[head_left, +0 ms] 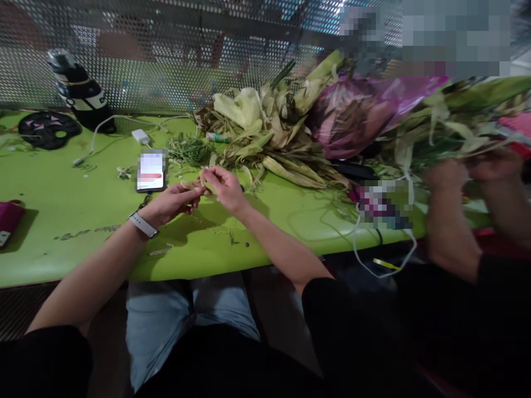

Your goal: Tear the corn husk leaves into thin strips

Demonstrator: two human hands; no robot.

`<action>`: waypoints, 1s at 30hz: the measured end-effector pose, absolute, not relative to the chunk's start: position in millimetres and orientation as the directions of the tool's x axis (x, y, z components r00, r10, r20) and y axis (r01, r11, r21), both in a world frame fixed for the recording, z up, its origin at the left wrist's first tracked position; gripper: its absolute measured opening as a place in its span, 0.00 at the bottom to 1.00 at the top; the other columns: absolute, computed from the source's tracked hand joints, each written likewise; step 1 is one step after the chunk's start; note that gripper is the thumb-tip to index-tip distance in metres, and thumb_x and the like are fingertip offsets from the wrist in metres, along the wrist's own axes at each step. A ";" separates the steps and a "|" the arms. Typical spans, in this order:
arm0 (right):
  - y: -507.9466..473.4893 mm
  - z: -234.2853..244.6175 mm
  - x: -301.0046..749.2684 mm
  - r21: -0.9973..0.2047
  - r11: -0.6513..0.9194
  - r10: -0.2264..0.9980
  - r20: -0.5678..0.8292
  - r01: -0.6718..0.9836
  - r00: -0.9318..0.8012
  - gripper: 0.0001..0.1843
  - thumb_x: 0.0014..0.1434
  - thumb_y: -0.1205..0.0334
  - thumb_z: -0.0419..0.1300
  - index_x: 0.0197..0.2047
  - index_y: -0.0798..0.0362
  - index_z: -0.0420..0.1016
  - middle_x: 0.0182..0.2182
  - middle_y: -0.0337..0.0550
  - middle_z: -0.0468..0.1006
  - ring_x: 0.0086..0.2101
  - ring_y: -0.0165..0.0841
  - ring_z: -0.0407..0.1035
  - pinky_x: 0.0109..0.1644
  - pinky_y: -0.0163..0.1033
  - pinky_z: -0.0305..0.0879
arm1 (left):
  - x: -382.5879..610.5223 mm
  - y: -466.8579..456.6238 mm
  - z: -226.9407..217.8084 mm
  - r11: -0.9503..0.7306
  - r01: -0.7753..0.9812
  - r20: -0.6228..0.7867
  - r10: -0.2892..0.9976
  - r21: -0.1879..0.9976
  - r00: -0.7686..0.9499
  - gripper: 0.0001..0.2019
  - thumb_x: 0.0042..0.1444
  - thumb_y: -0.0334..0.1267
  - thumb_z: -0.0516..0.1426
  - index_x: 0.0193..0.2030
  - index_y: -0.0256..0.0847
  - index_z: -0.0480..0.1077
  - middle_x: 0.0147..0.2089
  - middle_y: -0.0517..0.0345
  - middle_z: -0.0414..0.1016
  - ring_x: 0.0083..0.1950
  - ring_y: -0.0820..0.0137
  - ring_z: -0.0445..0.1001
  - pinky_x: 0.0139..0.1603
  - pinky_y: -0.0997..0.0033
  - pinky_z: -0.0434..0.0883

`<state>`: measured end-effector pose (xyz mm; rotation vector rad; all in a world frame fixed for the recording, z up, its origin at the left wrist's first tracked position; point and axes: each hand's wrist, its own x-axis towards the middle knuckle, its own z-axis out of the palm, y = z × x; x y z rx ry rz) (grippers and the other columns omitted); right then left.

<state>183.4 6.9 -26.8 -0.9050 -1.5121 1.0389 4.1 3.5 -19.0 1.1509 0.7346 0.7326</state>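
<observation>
My left hand (pixel 174 202), with a white watch on its wrist, and my right hand (pixel 222 185) meet over the green table (pixel 62 221). Both pinch a small pale strip of leaf (pixel 199 181) between their fingertips. Just behind them lies a heap of pale green and yellowish husks and leaves (pixel 265 132). A small tuft of thin green stems (pixel 188 149) lies left of that heap.
A phone (pixel 150 171) lies left of my hands, with a white charger and cable (pixel 139 135) behind it. A dark bottle (pixel 78 91) and black disc (pixel 47 128) stand far left. A purple bag (pixel 357 116) sits at right, where another person's hands (pixel 452 177) work on leaves.
</observation>
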 end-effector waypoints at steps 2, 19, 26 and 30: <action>6.9 -22.4 189.3 -0.916 0.373 0.924 0.352 0.147 -0.147 0.25 0.61 0.35 0.56 0.33 0.51 0.70 0.28 0.37 0.70 0.30 0.27 0.65 0.37 0.36 0.63 | 4.2 5.2 -19.1 0.251 -0.170 -0.134 0.852 0.953 0.507 0.09 0.55 0.40 0.66 0.36 0.36 0.75 0.25 0.61 0.73 0.23 0.80 0.68 0.23 0.80 0.65; 9.5 -24.0 191.8 -0.859 0.419 0.902 0.355 0.294 -0.247 0.29 0.61 0.31 0.50 0.28 0.50 0.62 0.22 0.35 0.67 0.25 0.27 0.63 0.34 0.36 0.60 | -6.4 14.7 -17.3 0.187 -0.235 -0.078 0.911 0.954 0.405 0.09 0.56 0.40 0.65 0.36 0.35 0.77 0.32 0.55 0.81 0.31 0.78 0.78 0.29 0.83 0.71; 13.4 -18.1 203.0 -0.804 0.492 0.871 0.445 0.335 -0.210 0.23 0.61 0.37 0.57 0.37 0.51 0.72 0.35 0.42 0.75 0.37 0.32 0.69 0.44 0.40 0.67 | -5.5 8.8 -11.5 0.025 0.019 -0.031 0.891 1.000 0.453 0.15 0.54 0.46 0.66 0.40 0.34 0.76 0.31 0.52 0.82 0.29 0.74 0.79 0.30 0.78 0.74; 9.4 -12.9 199.7 -0.733 0.589 0.800 0.471 0.340 -0.372 0.19 0.59 0.44 0.63 0.48 0.44 0.78 0.56 0.43 0.73 0.59 0.39 0.63 0.65 0.54 0.57 | 3.1 0.6 -9.3 -0.053 0.191 -0.075 0.792 0.980 0.606 0.16 0.55 0.47 0.65 0.33 0.32 0.76 0.28 0.49 0.81 0.26 0.72 0.78 0.30 0.73 0.76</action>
